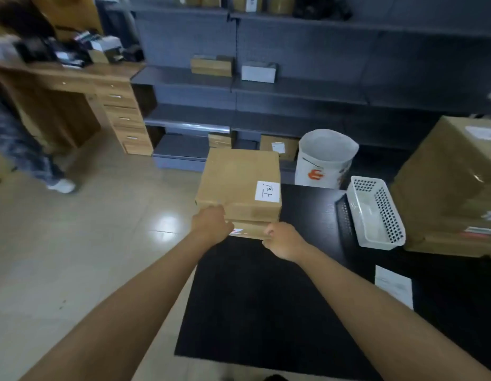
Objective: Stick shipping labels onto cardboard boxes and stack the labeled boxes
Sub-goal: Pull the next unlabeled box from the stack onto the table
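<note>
The white label (267, 191) on the top box (238, 180) bears handwritten dark strokes too blurred to read, the white bucket (324, 160) shows an orange emblem, and print on other labels is illegible.

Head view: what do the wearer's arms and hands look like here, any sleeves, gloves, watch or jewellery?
Both forearms are bare along all that shows; no sleeve edge enters the picture. The left hand and the right hand wear no gloves. No watch, bracelet or band shows at either wrist, and no ring can be made out, though most fingers are hidden from view. No markings are visible on either arm.
</note>
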Demonstrator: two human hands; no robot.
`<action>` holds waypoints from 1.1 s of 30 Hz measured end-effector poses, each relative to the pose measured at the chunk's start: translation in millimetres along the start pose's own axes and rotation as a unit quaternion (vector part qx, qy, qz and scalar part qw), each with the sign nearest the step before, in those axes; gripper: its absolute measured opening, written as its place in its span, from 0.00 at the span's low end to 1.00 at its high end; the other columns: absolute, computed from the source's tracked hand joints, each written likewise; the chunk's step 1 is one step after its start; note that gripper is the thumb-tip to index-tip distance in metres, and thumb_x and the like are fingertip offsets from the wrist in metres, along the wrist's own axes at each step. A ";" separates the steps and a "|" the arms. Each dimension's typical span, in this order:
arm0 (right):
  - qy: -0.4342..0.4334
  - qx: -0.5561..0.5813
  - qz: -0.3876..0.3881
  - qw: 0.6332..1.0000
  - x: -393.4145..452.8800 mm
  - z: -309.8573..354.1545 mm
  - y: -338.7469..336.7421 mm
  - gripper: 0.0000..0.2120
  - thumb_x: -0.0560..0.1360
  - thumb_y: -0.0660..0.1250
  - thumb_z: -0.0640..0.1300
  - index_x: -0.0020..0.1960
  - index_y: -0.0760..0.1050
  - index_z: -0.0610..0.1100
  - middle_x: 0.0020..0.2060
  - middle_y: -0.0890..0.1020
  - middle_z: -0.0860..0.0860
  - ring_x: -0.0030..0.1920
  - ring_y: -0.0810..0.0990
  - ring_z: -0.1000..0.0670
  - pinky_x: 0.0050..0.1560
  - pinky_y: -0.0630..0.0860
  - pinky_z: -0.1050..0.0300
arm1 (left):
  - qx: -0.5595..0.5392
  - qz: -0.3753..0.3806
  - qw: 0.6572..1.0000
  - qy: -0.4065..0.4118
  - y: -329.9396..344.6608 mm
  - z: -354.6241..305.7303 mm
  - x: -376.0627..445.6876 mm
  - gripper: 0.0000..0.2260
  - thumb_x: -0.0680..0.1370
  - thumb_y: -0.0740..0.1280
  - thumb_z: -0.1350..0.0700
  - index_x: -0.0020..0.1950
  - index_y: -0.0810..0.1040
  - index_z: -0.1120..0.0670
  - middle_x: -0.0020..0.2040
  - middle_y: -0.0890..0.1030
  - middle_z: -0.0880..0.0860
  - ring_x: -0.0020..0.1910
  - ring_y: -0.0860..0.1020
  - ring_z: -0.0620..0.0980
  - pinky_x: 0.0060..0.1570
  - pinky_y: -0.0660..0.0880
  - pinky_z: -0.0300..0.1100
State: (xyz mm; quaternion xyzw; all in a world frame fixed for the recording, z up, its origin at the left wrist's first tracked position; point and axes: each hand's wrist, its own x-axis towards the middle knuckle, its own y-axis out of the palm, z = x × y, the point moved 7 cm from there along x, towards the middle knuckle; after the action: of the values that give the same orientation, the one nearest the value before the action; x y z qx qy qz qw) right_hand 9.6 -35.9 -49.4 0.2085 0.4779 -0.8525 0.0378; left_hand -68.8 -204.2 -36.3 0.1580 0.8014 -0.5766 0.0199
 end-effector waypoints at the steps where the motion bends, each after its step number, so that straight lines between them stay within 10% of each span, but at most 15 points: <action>1: 0.019 0.028 -0.009 0.999 2.3 -5.7 -2.0 0.08 0.74 0.62 0.38 0.40 0.78 0.40 0.43 0.81 0.43 0.48 0.80 0.41 0.43 0.75 0.53 | -0.076 0.001 0.997 -0.010 2.6 -0.2 10.7 0.15 0.74 0.64 0.50 0.59 0.74 0.54 0.58 0.77 0.53 0.57 0.75 0.55 0.55 0.72 0.45; 4: 0.086 0.148 -0.076 0.982 19.1 -29.6 -13.2 0.10 0.76 0.61 0.39 0.53 0.79 0.38 0.49 0.82 0.45 0.49 0.80 0.45 0.43 0.77 0.55 | -0.259 -0.044 0.965 -0.012 1.0 -3.6 35.8 0.13 0.75 0.66 0.53 0.57 0.76 0.56 0.56 0.78 0.53 0.55 0.76 0.53 0.55 0.70 0.42; 8: 0.110 0.213 -0.177 0.954 53.5 -46.9 -46.5 0.12 0.76 0.62 0.41 0.34 0.69 0.48 0.33 0.72 0.55 0.38 0.71 0.52 0.30 0.63 0.63 | -0.380 -0.137 0.913 -0.050 -21.7 8.1 65.0 0.11 0.76 0.66 0.58 0.58 0.78 0.59 0.53 0.79 0.54 0.54 0.76 0.52 0.51 0.68 0.38; 14: 0.129 0.270 -0.230 0.926 110.2 -57.5 -59.3 0.18 0.77 0.64 0.49 0.34 0.58 0.53 0.33 0.64 0.55 0.40 0.67 0.49 0.29 0.59 0.61 | -0.407 -0.218 0.872 -0.163 -33.5 59.0 105.8 0.15 0.76 0.66 0.54 0.61 0.76 0.57 0.58 0.78 0.54 0.55 0.76 0.51 0.50 0.68 0.38; 20: 0.158 0.346 -0.193 0.904 151.7 -56.1 -16.8 0.25 0.77 0.62 0.57 0.66 0.69 0.41 0.58 0.78 0.45 0.55 0.78 0.44 0.54 0.76 0.50 | -0.414 -0.075 0.882 -0.211 16.1 82.0 139.0 0.24 0.78 0.63 0.43 0.68 0.70 0.56 0.63 0.74 0.54 0.59 0.73 0.54 0.54 0.69 0.44; 33: 0.172 0.337 -0.245 0.892 148.8 -61.9 -12.0 0.24 0.77 0.63 0.57 0.65 0.70 0.42 0.57 0.77 0.45 0.54 0.79 0.46 0.54 0.79 0.46 | -0.395 -0.068 0.897 -0.186 23.4 72.0 134.2 0.23 0.79 0.59 0.41 0.56 0.77 0.60 0.52 0.78 0.55 0.46 0.73 0.51 0.43 0.67 0.42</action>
State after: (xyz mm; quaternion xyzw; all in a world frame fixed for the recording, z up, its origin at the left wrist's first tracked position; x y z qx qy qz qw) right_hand -109.3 42.1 -126.3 0.2288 0.1964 -0.8954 -0.3277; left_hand -200.6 -233.7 -110.5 -0.0279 0.9536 -0.2317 0.1903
